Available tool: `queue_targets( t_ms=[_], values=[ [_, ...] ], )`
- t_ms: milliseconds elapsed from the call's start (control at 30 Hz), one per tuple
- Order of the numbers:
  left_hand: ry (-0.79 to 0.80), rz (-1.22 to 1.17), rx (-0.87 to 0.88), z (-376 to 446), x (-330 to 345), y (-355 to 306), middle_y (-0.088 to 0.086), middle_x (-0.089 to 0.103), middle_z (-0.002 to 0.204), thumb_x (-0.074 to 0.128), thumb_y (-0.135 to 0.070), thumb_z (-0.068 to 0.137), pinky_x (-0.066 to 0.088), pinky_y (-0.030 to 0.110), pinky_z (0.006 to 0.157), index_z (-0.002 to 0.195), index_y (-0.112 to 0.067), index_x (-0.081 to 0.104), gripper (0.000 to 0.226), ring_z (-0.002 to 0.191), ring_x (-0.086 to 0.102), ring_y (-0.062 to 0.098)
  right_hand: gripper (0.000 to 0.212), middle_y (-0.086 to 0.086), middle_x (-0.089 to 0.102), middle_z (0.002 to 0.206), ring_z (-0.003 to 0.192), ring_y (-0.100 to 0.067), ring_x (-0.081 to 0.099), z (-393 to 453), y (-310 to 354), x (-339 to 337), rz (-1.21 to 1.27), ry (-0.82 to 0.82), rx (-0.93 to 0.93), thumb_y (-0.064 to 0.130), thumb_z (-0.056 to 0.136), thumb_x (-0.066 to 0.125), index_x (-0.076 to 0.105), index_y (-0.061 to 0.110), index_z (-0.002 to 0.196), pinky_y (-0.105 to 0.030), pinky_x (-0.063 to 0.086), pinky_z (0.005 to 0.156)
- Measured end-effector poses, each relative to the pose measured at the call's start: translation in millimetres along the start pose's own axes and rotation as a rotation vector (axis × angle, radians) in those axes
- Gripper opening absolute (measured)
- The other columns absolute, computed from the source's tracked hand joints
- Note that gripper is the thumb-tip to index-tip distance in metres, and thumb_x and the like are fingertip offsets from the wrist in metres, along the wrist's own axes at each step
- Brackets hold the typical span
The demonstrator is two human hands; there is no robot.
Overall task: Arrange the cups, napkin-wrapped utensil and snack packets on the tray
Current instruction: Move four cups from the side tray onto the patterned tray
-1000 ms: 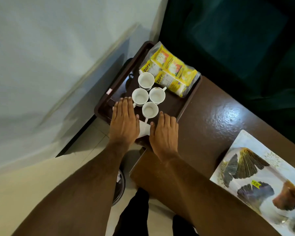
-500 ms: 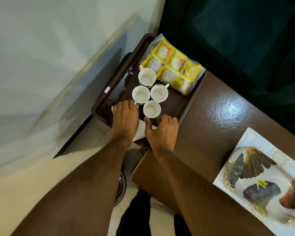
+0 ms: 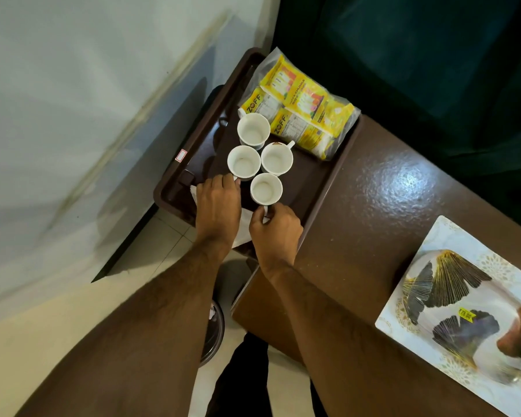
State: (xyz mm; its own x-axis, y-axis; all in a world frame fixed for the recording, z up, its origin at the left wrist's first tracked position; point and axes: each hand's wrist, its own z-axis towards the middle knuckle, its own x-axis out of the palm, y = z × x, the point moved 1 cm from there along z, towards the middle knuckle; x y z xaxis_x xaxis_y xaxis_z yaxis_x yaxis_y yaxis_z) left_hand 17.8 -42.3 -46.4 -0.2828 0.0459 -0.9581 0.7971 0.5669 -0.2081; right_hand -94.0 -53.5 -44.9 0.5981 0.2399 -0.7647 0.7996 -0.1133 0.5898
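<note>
A dark brown tray point(image 3: 309, 188) holds four white cups in a cluster and yellow snack packets point(image 3: 298, 112) in clear wrap at its far end. My right hand point(image 3: 275, 233) pinches the handle of the nearest cup point(image 3: 266, 189). My left hand point(image 3: 218, 206) lies over the white napkin-wrapped utensil point(image 3: 242, 228) at the tray's near edge. Its fingertips curl at the handle of the left cup point(image 3: 243, 162). Behind these stand the right cup point(image 3: 276, 159) and the far cup point(image 3: 253, 130). The hands hide most of the napkin.
The tray rests at the left end of a glossy brown table point(image 3: 382, 200), partly overhanging its edge. A patterned plate point(image 3: 469, 311) with fan-shaped ornaments sits at the right. A white wall is on the left, tiled floor below, and a dark green seat behind.
Both hands went from lying flat on the napkin to curled fingers at the cups. My right thumb and fingers closed on the nearest cup's handle, and my left fingertips reached the left cup's handle.
</note>
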Motion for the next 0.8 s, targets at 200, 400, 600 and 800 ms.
queue_targets(
  t_ms=[200, 400, 600, 800],
  values=[
    [-0.012, -0.083, -0.014, -5, 5, -2, 0.015, 0.074, 0.111, 0.045, -0.026, 0.11, 0.053, 0.041, 0.099, 0.116, -0.006, 0.066, 0.03, 0.105, 0.069, 0.028, 0.017, -0.005, 0.068, 0.08, 0.067, -0.015, 0.059, 0, -4, 2, 0.066, 0.017, 0.031, 0.022, 0.096, 0.066, 0.071, 0.009, 0.086, -0.032, 0.052, 0.066],
    [-0.041, -0.12, -0.04, -13, 4, -5, 0.018, 0.075, 0.104, 0.05, -0.02, 0.106, 0.058, 0.045, 0.093, 0.112, -0.002, 0.067, 0.026, 0.098, 0.071, 0.03, 0.022, -0.004, 0.065, 0.078, 0.063, -0.01, 0.052, -3, -10, -1, 0.073, -0.004, 0.009, 0.018, 0.098, 0.064, 0.071, 0.009, 0.08, -0.025, 0.041, 0.06],
    [-0.077, -0.154, -0.049, -26, -9, -14, 0.019, 0.074, 0.101, 0.045, -0.02, 0.107, 0.057, 0.044, 0.089, 0.108, -0.001, 0.068, 0.03, 0.093, 0.071, 0.032, 0.021, -0.005, 0.067, 0.081, 0.067, -0.015, 0.058, -9, -9, -19, 0.122, -0.03, -0.022, 0.017, 0.099, 0.063, 0.071, 0.008, 0.081, -0.036, 0.053, 0.065],
    [-0.162, -0.182, -0.017, -43, -31, -36, 0.02, 0.073, 0.096, 0.046, -0.018, 0.108, 0.056, 0.045, 0.084, 0.105, 0.001, 0.068, 0.03, 0.09, 0.069, 0.034, 0.022, -0.003, 0.065, 0.077, 0.063, -0.009, 0.048, -15, -8, -52, 0.148, -0.093, -0.066, 0.014, 0.097, 0.065, 0.068, 0.007, 0.077, -0.025, 0.038, 0.062]
  ],
)
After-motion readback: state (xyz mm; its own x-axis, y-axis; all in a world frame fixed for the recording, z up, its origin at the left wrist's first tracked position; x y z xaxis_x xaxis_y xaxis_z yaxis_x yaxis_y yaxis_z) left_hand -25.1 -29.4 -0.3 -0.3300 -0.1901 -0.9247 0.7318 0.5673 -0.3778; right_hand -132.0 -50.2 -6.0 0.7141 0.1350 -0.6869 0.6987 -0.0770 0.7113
